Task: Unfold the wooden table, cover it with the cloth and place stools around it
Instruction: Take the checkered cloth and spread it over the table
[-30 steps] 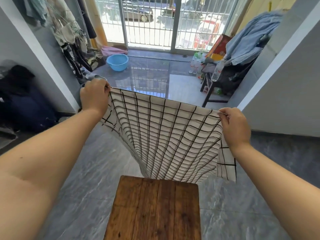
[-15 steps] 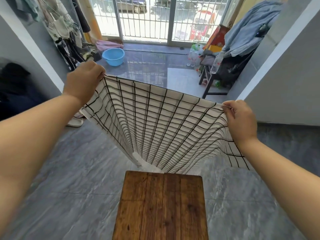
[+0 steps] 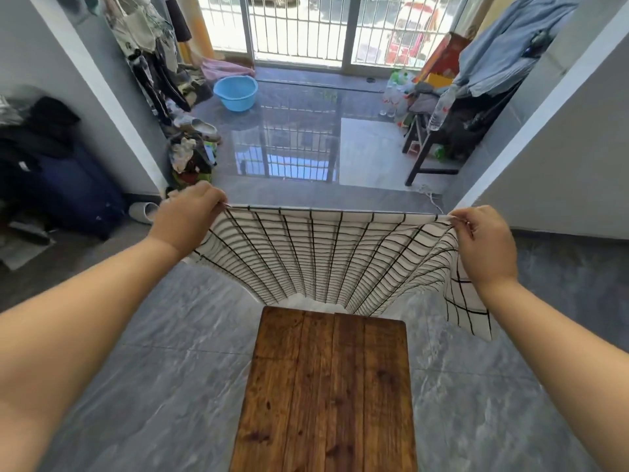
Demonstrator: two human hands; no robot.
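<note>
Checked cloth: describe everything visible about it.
The cloth is thin white fabric with a black grid. The left hand and right hand each pinch an upper corner, holding the top edge taut and level. It slopes down toward the wooden table, lower part hidden behind its far edge. A flap hangs below the right wrist. None lies on the tabletop.

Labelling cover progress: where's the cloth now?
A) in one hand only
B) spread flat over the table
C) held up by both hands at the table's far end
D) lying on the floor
C: the left hand and right hand each grip a top corner of the cloth, which hangs at the far end of the table, its wooden top uncovered.
</note>
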